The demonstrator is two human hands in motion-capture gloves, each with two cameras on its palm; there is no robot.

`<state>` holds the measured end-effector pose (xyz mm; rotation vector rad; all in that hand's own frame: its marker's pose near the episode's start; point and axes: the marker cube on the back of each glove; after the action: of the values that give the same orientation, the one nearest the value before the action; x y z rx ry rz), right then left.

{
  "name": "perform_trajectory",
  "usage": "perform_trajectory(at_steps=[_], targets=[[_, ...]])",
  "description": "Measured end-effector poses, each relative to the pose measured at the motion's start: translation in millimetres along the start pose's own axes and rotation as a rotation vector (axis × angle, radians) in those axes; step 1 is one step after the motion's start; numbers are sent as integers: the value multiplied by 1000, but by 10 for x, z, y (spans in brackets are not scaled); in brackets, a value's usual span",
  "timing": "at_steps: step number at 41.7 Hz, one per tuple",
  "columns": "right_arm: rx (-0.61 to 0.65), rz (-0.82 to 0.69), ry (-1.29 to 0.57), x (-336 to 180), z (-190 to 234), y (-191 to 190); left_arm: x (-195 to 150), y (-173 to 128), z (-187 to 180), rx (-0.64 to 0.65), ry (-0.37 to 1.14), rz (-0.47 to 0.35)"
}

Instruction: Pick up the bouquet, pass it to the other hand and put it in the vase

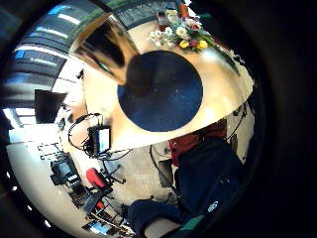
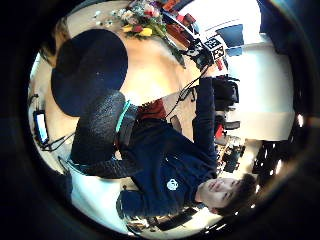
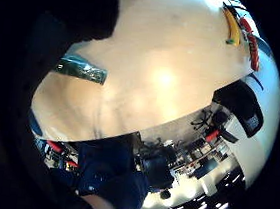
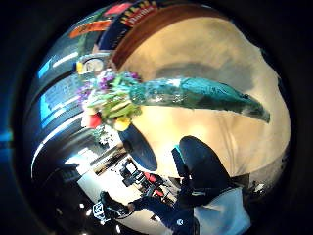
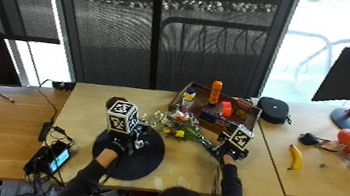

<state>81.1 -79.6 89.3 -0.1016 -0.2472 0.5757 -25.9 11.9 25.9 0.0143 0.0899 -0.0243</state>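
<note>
A bouquet (image 5: 178, 124) of white, yellow and red flowers with wrapped green stems lies low over the table's middle, flowers pointing left. My right hand (image 5: 225, 153) grips its stem end, and the wrapped stems (image 4: 195, 93) run across the right thumb side view. The stem tip (image 3: 83, 69) pokes out beside dark fingers. A dark brown vase (image 5: 116, 102) stands at the far edge of a round dark mat (image 5: 130, 160). My left hand (image 5: 118, 145) hovers over the mat, just in front of the vase (image 1: 106, 47), holding nothing. One gloved finger (image 2: 100, 132) shows stretched out.
A wooden tray (image 5: 217, 108) with bottles and small items stands right behind the bouquet. A black case (image 5: 272, 110), a banana (image 5: 295, 157) and a red ball (image 5: 349, 136) lie to the right. A small device with cables (image 5: 52, 157) sits at the left front edge.
</note>
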Motion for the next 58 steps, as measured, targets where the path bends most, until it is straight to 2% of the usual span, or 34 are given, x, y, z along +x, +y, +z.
perform_trajectory(at_steps=[2,8,13,17,24,32,41,47,52,54,58], targets=[[80,84,6,15,99,-107,-23,22,3,-5,-3,-2],[57,146,31,27,358,-204,-67,65,27,-24,-20,-14],[72,93,90,-70,489,-197,-62,63,54,-39,-21,-16],[113,48,106,-158,521,-177,-50,49,70,-46,-23,-20],[102,40,92,-225,499,-132,-25,58,88,-48,-23,-8],[241,166,130,-199,446,-178,-36,87,98,-47,-35,-7],[176,67,14,-210,684,-115,-59,66,142,-67,-31,-19],[161,258,115,34,776,-76,-39,48,164,-74,-31,-13],[121,245,58,47,830,-77,-14,51,174,-76,-26,-7],[159,190,-10,9,817,-135,-3,49,183,-78,-25,-6],[353,89,-157,-57,674,-296,11,32,201,-90,-26,-6]])
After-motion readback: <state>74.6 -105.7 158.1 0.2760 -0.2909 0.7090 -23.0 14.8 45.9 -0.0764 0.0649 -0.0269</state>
